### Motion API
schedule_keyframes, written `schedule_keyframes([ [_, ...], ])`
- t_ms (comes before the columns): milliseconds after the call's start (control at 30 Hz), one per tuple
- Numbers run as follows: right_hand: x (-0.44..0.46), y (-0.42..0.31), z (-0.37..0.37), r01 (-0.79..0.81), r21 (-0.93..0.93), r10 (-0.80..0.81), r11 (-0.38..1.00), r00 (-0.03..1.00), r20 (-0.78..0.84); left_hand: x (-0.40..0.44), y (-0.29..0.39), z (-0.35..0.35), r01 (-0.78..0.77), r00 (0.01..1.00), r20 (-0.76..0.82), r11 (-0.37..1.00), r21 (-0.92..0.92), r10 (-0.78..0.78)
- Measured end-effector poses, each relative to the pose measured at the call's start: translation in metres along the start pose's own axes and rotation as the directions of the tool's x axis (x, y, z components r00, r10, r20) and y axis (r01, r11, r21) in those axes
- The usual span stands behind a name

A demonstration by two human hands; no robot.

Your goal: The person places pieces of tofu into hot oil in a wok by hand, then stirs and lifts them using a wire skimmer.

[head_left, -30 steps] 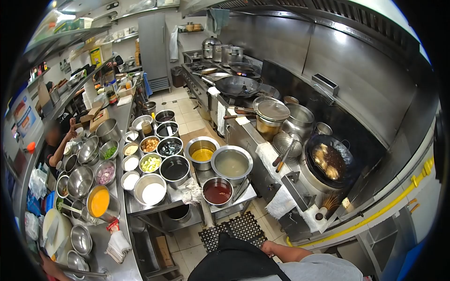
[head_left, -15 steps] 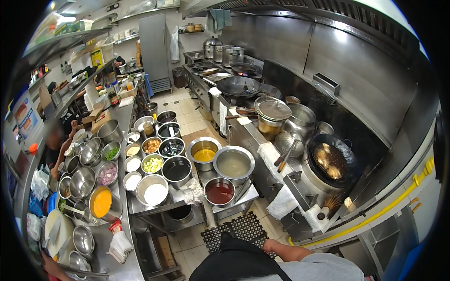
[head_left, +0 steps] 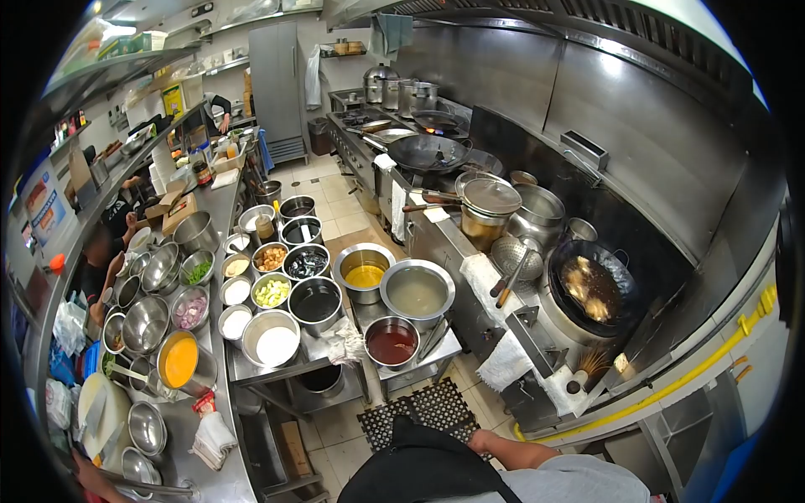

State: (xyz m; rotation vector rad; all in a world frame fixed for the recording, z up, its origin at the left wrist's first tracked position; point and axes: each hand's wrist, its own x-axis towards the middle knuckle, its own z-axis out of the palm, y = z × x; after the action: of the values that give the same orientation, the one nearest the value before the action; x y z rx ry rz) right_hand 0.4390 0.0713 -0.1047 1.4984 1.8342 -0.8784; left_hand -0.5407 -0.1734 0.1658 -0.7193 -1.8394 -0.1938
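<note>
On my feed, the right forearm [head_left: 524, 453] comes bare out of the grey sleeve [head_left: 579, 479] and angles inward, low over the perforated mat [head_left: 417, 408]. The right hand [head_left: 480, 442] sits beside the black apron [head_left: 419, 469]; I can't tell whether its fingers are curled or hold anything. My left hand is out of view. Well apart, browned food [head_left: 589, 291] lies in dark liquid inside the wok [head_left: 624, 282].

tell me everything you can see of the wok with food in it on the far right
The wok is round, dark and metal-looking, with a small loop handle on its far side. It sits open on a round stove ring, holding dark brown liquid and pale golden food. No hand touches it.
</note>
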Motion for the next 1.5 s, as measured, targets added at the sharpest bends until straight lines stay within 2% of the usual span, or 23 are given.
schedule_keyframes([
  [33, -0.017, -0.009, -0.015, -0.103, 0.083, 0.103, 0.991, 0.995, 0.01, 0.0, 0.0, -0.001, -0.012, 1.0, -0.014, 1.0, 0.004, 0.012],
  [67, -0.016, -0.008, -0.013, -0.103, 0.083, 0.102, 0.991, 0.995, 0.01, 0.0, -0.001, 0.001, 0.002, 1.0, 0.007, 1.0, -0.001, -0.002],
  [133, -0.007, -0.001, -0.005, -0.236, 0.172, 0.234, 0.956, 0.972, 0.037, -0.001, -0.004, 0.005, 0.016, 1.0, 0.027, 1.0, -0.007, -0.015],
  [167, 0.003, 0.007, 0.006, -0.236, 0.172, 0.234, 0.956, 0.972, 0.036, -0.001, -0.006, 0.005, -0.005, 1.0, 0.015, 1.0, 0.014, 0.005],
  [233, 0.024, 0.023, 0.03, -0.183, 0.188, 0.21, 0.965, 0.968, -0.135, -0.001, -0.006, 0.004, -0.026, 1.0, 0.004, 0.999, 0.035, 0.025],
  [333, 0.007, 0.013, 0.012, -0.264, 0.278, 0.278, 0.924, 0.961, -0.01, 0.0, -0.001, -0.002, 0.03, 0.998, 0.057, 0.999, -0.013, -0.029],
  [367, 0.011, 0.014, 0.015, -0.264, 0.281, 0.277, 0.923, 0.961, -0.009, 0.004, 0.007, -0.01, -0.031, 0.999, -0.041, 0.999, 0.011, 0.031],
  [433, 0.026, 0.021, 0.023, -0.11, 0.1, 0.107, 0.989, 0.994, 0.035, 0.009, 0.011, -0.013, -0.091, 0.986, -0.139, 0.995, 0.039, 0.095],
  [467, 0.035, 0.025, 0.031, -0.11, 0.102, 0.107, 0.989, 0.994, 0.036, 0.009, 0.01, -0.012, -0.088, 0.986, -0.136, 0.993, 0.073, 0.098],
  [533, 0.052, 0.033, 0.046, 0.124, -0.144, -0.127, 0.982, 0.992, -0.007, 0.006, 0.005, -0.004, -0.087, 0.986, -0.133, 0.99, 0.107, 0.101],
  [567, 0.054, 0.033, 0.047, 0.125, -0.144, -0.127, 0.982, 0.992, -0.006, 0.003, 0.002, 0.004, 0.105, 0.993, 0.056, 0.994, 0.041, -0.107],
  [600, 0.056, 0.032, 0.047, 0.075, -0.094, -0.072, 0.993, 0.997, 0.031, 0.002, 0.003, 0.007, 0.301, 0.922, 0.252, 0.953, 0.014, -0.295],
  [667, 0.051, 0.027, 0.043, 0.023, -0.047, -0.02, 0.999, 0.997, 0.071, 0.001, 0.003, 0.008, 0.278, 0.926, 0.246, 0.958, 0.074, -0.287],
  [733, 0.024, 0.016, 0.026, -0.105, 0.088, 0.11, 0.991, 0.993, -0.049, 0.004, 0.006, 0.001, 0.252, 0.93, 0.238, 0.958, 0.134, -0.278],
  [833, 0.005, 0.009, 0.01, -0.141, 0.148, 0.153, 0.979, 0.986, -0.073, 0.006, 0.01, -0.006, 0.281, 0.894, 0.328, 0.952, 0.12, -0.305],
  [900, -0.001, 0.007, 0.005, -0.135, 0.152, 0.147, 0.979, 0.987, -0.07, 0.004, 0.005, -0.003, 0.185, 0.944, 0.251, 0.973, 0.138, -0.215],
  [967, 0.0, 0.006, 0.003, -0.129, 0.155, 0.141, 0.979, 0.988, -0.068, 0.002, 0.005, 0.0, 0.235, 0.931, 0.267, 0.969, 0.08, -0.248],
  [1033, 0.004, 0.007, 0.003, 0.054, -0.062, -0.056, 0.997, 0.998, -0.027, 0.002, 0.009, -0.002, 0.282, 0.918, 0.285, 0.959, 0.018, -0.276],
  [1133, 0.014, 0.006, 0.01, -0.016, 0.038, 0.016, 0.999, 1.0, 0.0, 0.003, 0.009, -0.007, 0.186, 0.969, 0.174, 0.982, -0.035, -0.177],
  [1167, 0.024, 0.011, 0.018, -0.023, 0.049, 0.023, 0.999, 1.0, 0.003, 0.004, 0.012, -0.01, 0.252, 0.943, 0.249, 0.962, -0.102, -0.22],
  [1233, 0.043, 0.022, 0.039, 0.13, -0.108, -0.142, 0.986, 0.984, -0.112, 0.006, 0.015, -0.013, 0.326, 0.905, 0.33, 0.936, -0.134, -0.268],
  [1300, 0.036, 0.021, 0.033, 0.088, -0.028, -0.089, 0.996, 0.995, -0.049, 0.011, 0.02, -0.008, 0.285, 0.924, 0.292, 0.953, -0.098, -0.247],
  [1500, 0.054, 0.028, 0.047, 0.029, 0.042, -0.025, 0.999, 0.994, -0.109, 0.016, 0.022, -0.008, 0.202, 0.962, 0.194, 0.978, -0.049, -0.19],
])
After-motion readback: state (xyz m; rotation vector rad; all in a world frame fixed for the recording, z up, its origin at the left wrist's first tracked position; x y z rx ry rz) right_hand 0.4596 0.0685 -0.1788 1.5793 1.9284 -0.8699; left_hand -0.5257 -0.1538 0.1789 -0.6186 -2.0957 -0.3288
